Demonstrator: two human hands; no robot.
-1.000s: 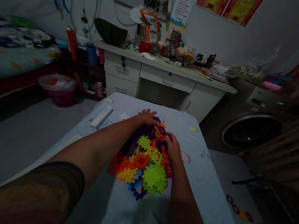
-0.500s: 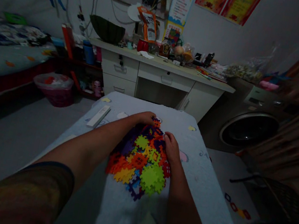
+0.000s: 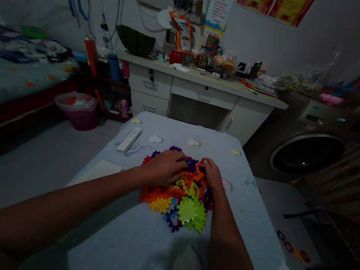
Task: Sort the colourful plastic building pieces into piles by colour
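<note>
A heap of flat, toothed plastic pieces (image 3: 183, 200) in orange, green, yellow and purple lies on a pale blue cloth-covered table (image 3: 133, 247). My left hand (image 3: 163, 167) rests palm down on the heap's left part, its fingers curled over the pieces. At the heap's far right edge my right hand (image 3: 212, 174) presses on the pieces with its fingers bent down. Nothing shows what, if anything, either hand grips. A big green piece (image 3: 189, 211) lies at the heap's near side.
A white remote (image 3: 129, 139) lies at the table's far left. Beyond stand a cluttered white desk (image 3: 200, 93), a washing machine (image 3: 305, 147) at right, a pink bin (image 3: 79, 110) and a bed (image 3: 7, 74) at left. Loose pieces (image 3: 292, 248) lie on the floor at right.
My left hand has drawn back from the heap's far side onto its left part. The heap now lies flatter and more spread, and the view has shifted slightly.
</note>
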